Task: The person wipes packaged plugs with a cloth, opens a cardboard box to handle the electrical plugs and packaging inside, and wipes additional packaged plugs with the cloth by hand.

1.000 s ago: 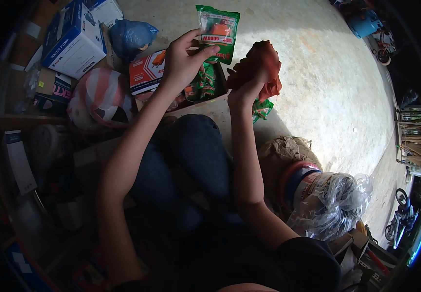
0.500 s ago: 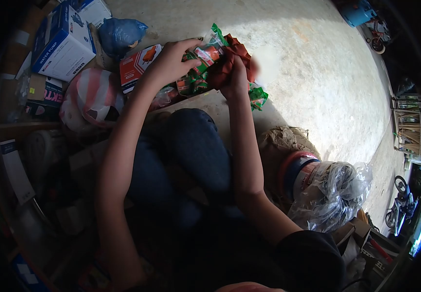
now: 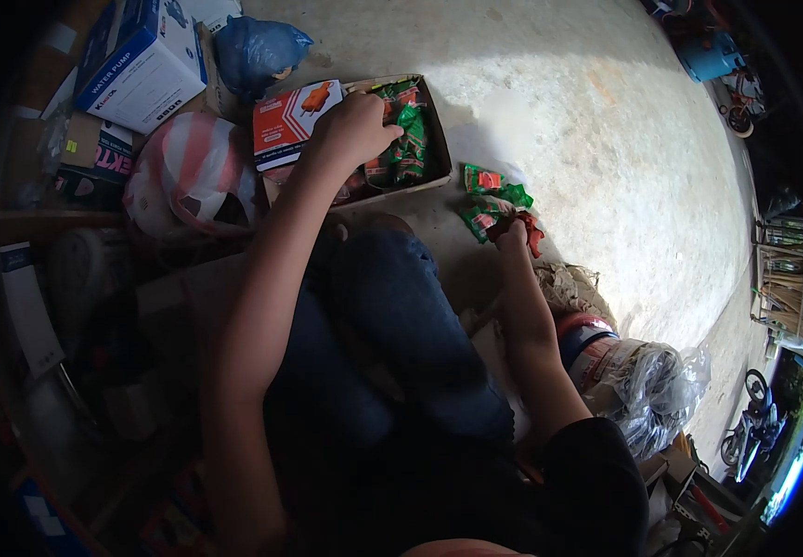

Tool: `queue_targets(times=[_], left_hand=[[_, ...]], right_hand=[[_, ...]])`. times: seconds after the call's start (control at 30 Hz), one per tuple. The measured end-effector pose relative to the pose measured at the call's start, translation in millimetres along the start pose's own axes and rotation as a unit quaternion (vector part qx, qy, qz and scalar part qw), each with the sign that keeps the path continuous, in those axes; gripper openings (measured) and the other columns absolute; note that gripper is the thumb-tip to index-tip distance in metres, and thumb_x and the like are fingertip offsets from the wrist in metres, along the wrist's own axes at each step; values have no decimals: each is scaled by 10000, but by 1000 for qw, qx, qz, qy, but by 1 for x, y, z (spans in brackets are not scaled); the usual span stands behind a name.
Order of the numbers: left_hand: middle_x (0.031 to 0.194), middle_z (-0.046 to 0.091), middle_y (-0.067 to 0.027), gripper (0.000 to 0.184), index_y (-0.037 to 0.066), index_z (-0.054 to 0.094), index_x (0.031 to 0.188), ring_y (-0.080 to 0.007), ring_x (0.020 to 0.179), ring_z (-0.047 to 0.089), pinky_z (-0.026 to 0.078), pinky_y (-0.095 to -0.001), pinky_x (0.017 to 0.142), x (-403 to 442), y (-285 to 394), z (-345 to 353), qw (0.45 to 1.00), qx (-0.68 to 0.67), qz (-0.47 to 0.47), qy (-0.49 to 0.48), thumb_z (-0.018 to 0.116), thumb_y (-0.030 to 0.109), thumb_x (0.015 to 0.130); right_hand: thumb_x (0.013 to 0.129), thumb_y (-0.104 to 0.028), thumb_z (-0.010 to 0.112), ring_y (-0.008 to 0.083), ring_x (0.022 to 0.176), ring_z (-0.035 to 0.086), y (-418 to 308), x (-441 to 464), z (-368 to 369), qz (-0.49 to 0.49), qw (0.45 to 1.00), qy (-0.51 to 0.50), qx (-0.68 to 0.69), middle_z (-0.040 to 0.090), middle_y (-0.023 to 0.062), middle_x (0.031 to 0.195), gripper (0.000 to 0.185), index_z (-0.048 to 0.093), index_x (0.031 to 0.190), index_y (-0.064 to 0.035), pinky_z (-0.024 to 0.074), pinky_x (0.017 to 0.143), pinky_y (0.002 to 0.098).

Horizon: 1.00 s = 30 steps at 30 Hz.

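My left hand (image 3: 353, 130) is over an open cardboard box (image 3: 440, 176) filled with several green-and-red packets (image 3: 411, 144). Its thumb and fingers look apart, with the thumb beside a packet; the other fingertips are partly hidden. To the right, my right hand (image 3: 513, 237) is low over the floor, its fingers closed on a crumpled dark red wrapper (image 3: 533, 234). Against that hand lie green packets (image 3: 485, 212), and a green-and-red packet (image 3: 483, 178) rests just beyond them.
An orange-and-white box lid (image 3: 281, 125) stands at the box's left part. Around it are a striped plastic bag (image 3: 188, 172), a blue bag (image 3: 258, 56) and a water pump carton (image 3: 146, 79). A plastic-wrapped roll (image 3: 643, 381) sits right of my knees (image 3: 401, 306).
My right hand has moved down and right with the red wrapper, away from the box to the floor packets. My left hand has separated from it and stays at the box. The view has shifted.
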<state>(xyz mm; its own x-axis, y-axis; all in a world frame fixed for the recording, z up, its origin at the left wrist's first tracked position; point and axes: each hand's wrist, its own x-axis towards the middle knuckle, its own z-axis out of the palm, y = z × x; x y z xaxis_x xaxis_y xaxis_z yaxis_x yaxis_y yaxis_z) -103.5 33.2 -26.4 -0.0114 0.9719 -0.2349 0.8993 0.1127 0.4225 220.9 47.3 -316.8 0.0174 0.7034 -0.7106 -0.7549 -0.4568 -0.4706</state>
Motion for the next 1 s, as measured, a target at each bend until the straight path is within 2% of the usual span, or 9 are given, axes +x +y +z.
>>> queue_targets(times=[0.13,0.2,0.33,0.53,0.6,0.8,0.87,0.93,1.0], left_hand=[[970,563,-171,364,-11,584,895,-299,886,563,460,-388,735,2,1,1,997,49,-51,-40,611,310,725],[975,564,-167,368,-6,588,902,-295,885,566,462,-385,734,0,3,3,996,65,-51,-41,612,314,723],[974,568,-158,388,-2,591,906,-291,890,570,467,-374,731,4,9,4,995,78,-51,-42,628,328,708],[896,581,-201,421,-42,577,857,-314,851,572,462,-387,729,5,7,10,993,83,-74,-49,616,351,710],[929,576,-199,439,-37,575,885,-311,869,569,460,-387,737,5,3,7,991,75,-89,-66,621,360,704],[931,595,-148,388,19,604,903,-278,864,587,481,-359,704,10,-8,12,989,90,-110,-38,643,337,682],[921,593,-157,346,14,608,880,-297,843,587,480,-374,694,17,-13,22,992,76,-98,-18,571,332,748],[885,595,-172,386,-1,607,860,-326,812,585,474,-403,689,25,-10,27,996,18,-77,46,448,350,823],[830,604,-164,459,6,602,868,-327,785,585,459,-420,680,28,-4,23,996,27,-66,49,358,394,858]], right_hand=[[779,-74,457,276,894,549,3,12,-3,-218,954,182,-95,514,126,1074,283,469,1058,-32,435,831,402],[749,-164,565,204,779,562,-10,-30,37,-199,742,472,-433,591,97,850,176,563,890,-58,457,724,327],[729,-191,606,169,771,548,12,-32,123,-542,707,60,-451,579,56,859,217,536,884,-56,425,682,295],[559,-346,698,350,962,477,87,-18,214,-412,563,51,-715,454,188,1042,639,388,1046,-71,434,770,418],[551,-337,704,351,918,521,102,-6,219,-288,610,61,-736,488,186,998,612,388,1001,-70,452,732,421],[630,-303,631,313,832,569,89,4,208,-392,793,70,-461,579,176,901,507,462,1004,-5,446,733,391],[720,-254,536,269,834,565,73,24,197,-169,944,-221,-180,579,131,925,415,473,1054,-14,453,746,367],[798,-293,350,260,823,568,46,-62,218,38,930,-364,-14,576,128,928,400,484,1033,2,463,756,355],[799,-310,338,249,831,568,36,-110,227,14,920,-391,-12,575,123,942,409,488,1023,-2,460,752,349]])
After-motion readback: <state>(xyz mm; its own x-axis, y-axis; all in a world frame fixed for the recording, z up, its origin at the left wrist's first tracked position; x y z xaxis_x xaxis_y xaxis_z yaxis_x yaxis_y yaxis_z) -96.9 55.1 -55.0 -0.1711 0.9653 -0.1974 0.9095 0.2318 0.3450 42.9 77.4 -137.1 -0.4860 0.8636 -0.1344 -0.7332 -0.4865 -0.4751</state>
